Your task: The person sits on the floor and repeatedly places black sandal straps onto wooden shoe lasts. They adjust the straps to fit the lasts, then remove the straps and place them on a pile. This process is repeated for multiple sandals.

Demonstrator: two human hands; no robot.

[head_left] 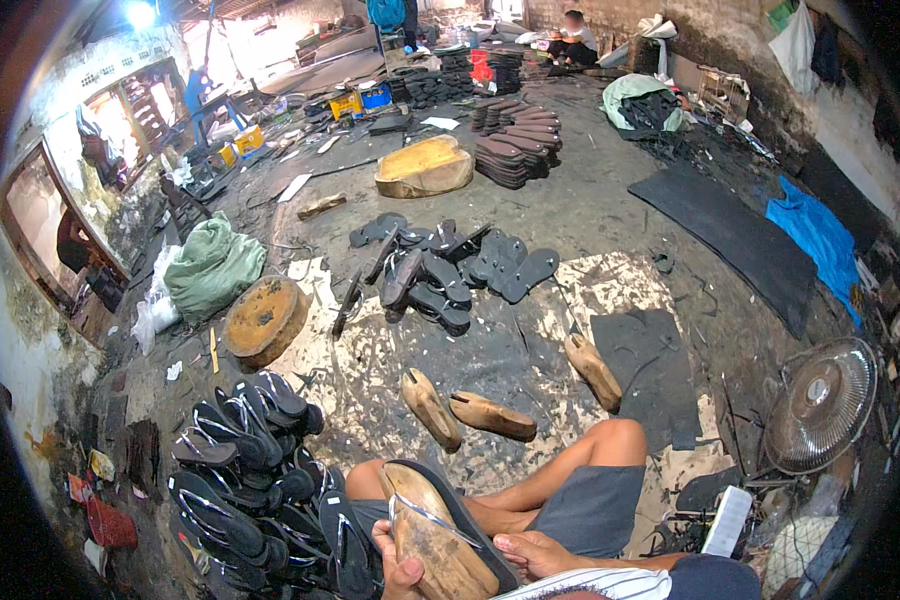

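While a sandal pile (265, 490) fills 7–8 o'clock, black sandal (482, 534) sits at 6, strap over wooden last (432, 530). Left hand (394, 566) grips last; right hand (535, 552) curled at sole's right edge, can't tell if pinching.

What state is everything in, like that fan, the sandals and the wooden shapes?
Held sandal: strap over a wooden last
Left grip: holding the last
Right grip: pinching the sandal's edge
Three other lasts: bare, lying down
Sandals at left: piled, strapped
Fan: tilted; spinning or not, can't tell
Light: lit
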